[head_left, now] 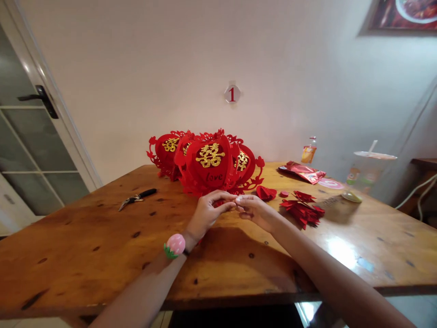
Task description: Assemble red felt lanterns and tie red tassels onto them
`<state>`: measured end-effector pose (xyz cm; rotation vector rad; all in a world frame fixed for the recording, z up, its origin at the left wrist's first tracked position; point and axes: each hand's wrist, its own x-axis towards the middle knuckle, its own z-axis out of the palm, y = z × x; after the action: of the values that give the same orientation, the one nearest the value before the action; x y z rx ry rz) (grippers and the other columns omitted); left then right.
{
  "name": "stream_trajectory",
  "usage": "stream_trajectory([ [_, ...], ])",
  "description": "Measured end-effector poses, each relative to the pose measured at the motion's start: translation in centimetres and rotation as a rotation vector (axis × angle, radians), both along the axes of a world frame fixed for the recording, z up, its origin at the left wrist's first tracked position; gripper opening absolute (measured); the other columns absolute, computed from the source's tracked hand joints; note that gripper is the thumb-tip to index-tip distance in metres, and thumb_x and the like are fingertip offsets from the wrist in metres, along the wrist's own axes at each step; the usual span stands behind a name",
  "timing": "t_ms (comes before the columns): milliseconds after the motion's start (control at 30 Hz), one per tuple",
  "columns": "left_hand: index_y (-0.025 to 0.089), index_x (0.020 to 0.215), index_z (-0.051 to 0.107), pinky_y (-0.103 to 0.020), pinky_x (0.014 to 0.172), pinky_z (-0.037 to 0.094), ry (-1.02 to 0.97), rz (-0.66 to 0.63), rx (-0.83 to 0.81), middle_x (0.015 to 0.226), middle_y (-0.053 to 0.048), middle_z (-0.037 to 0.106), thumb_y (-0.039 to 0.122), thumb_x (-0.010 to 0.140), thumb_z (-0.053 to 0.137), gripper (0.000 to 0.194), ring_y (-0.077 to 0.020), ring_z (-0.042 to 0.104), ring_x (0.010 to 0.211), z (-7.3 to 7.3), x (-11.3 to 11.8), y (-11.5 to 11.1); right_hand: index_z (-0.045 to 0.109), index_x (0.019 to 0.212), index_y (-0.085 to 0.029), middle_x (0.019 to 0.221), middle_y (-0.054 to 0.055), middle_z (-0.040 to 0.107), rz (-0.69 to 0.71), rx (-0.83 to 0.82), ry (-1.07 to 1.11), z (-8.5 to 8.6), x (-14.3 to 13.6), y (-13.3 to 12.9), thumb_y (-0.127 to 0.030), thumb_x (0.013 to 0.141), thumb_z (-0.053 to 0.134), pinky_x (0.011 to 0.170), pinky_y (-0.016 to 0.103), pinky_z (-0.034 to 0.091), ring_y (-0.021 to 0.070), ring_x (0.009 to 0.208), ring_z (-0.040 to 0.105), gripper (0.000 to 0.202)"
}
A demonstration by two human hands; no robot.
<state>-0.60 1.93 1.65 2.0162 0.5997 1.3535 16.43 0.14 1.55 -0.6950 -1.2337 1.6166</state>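
My left hand point(210, 210) and my right hand point(254, 210) meet fingertip to fingertip above the middle of the wooden table point(112, 255). Both are closed in a pinch; whatever lies between the fingertips is too small or hidden to name. A bit of red shows behind my left fingers. Just beyond the hands stand red heart-panelled lanterns point(218, 176) with gold glittery characters and the word "love". To the right of my right hand lie a folded red piece point(265, 193) and a pile of red cut-out pieces point(303, 212).
Black-handled pliers point(138, 197) lie at the left of the table. Toward the back right are a red packet point(302, 172), a drink bottle point(309, 151), a pink-and-white disc point(330, 183) and a clear lidded cup point(367, 175) with a straw. A wall point(136, 82) rises behind the table.
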Motion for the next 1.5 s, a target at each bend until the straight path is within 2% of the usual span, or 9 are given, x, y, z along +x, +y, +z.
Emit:
stream_trajectory([
  [267, 0.020, 0.082, 0.072, -0.023, 0.073, 0.048, -0.024, 0.052, 0.059, 0.083, -0.003, 0.068, 0.030, 0.072, 0.068, 0.014, -0.0147, 0.062, 0.080, 0.42, 0.08, -0.10, 0.064, 0.068, -0.017, 0.062, -0.003, 0.052, -0.023, -0.029, 0.005, 0.34, -0.06, -0.24, -0.028, 0.062, 0.075, 0.051, 0.019, 0.029, 0.0069, 0.061, 0.046, 0.017],
  [467, 0.019, 0.083, 0.071, -0.024, 0.074, 0.048, -0.015, 0.067, 0.034, 0.083, -0.004, 0.067, 0.030, 0.073, 0.067, 0.015, -0.0154, 0.061, 0.080, 0.48, 0.19, -0.28, 0.064, 0.067, -0.017, 0.062, -0.003, 0.053, -0.024, -0.024, -0.014, 0.46, 0.00, -0.33, -0.029, 0.061, 0.075, 0.053, 0.020, 0.030, 0.0070, 0.059, 0.045, 0.017],
  [633, 0.016, 0.090, 0.068, -0.027, 0.076, 0.049, -0.041, 0.012, -0.110, 0.089, -0.005, 0.067, 0.031, 0.072, 0.067, 0.024, -0.0165, 0.062, 0.083, 0.27, 0.39, -0.36, 0.065, 0.069, -0.018, 0.062, -0.003, 0.052, -0.044, -0.005, -0.012, 0.24, 0.07, -0.12, -0.030, 0.063, 0.074, 0.051, 0.019, 0.029, 0.0068, 0.059, 0.044, 0.016],
  [733, 0.015, 0.096, 0.065, -0.026, 0.074, 0.050, -0.100, -0.043, -0.231, 0.086, -0.004, 0.068, 0.030, 0.069, 0.070, 0.031, -0.0150, 0.062, 0.078, 0.21, 0.54, -0.43, 0.065, 0.069, -0.018, 0.063, -0.003, 0.051, -0.048, 0.003, -0.017, 0.07, 0.09, 0.01, -0.030, 0.064, 0.074, 0.051, 0.018, 0.029, 0.0063, 0.060, 0.044, 0.016],
  [800, 0.014, 0.093, 0.065, -0.025, 0.074, 0.050, -0.118, -0.058, -0.253, 0.083, -0.003, 0.068, 0.029, 0.068, 0.071, 0.029, -0.0143, 0.062, 0.077, 0.24, 0.61, -0.48, 0.065, 0.069, -0.018, 0.064, -0.003, 0.051, -0.046, 0.006, -0.022, -0.02, 0.09, 0.08, -0.031, 0.064, 0.073, 0.051, 0.018, 0.029, 0.0061, 0.059, 0.043, 0.017],
  [1133, 0.013, 0.081, 0.066, -0.023, 0.070, 0.049, -0.144, -0.077, -0.276, 0.080, -0.003, 0.067, 0.027, 0.069, 0.070, 0.019, -0.0138, 0.062, 0.075, 0.42, 0.56, -0.45, 0.061, 0.072, -0.019, 0.064, -0.003, 0.051, -0.066, 0.063, -0.064, 0.73, -0.16, -0.58, -0.039, 0.064, 0.072, 0.050, 0.019, 0.027, 0.0066, 0.057, 0.041, 0.024],
  [1500, 0.014, 0.077, 0.066, -0.026, 0.073, 0.049, -0.107, -0.044, -0.227, 0.078, -0.004, 0.067, 0.032, 0.067, 0.072, 0.021, -0.0163, 0.061, 0.076, -0.06, 0.37, 0.01, 0.059, 0.069, -0.018, 0.063, -0.003, 0.048, -0.031, 0.068, -0.083, 0.38, -0.19, -0.21, -0.037, 0.066, 0.070, 0.051, 0.020, 0.025, 0.0071, 0.057, 0.039, 0.022],
])
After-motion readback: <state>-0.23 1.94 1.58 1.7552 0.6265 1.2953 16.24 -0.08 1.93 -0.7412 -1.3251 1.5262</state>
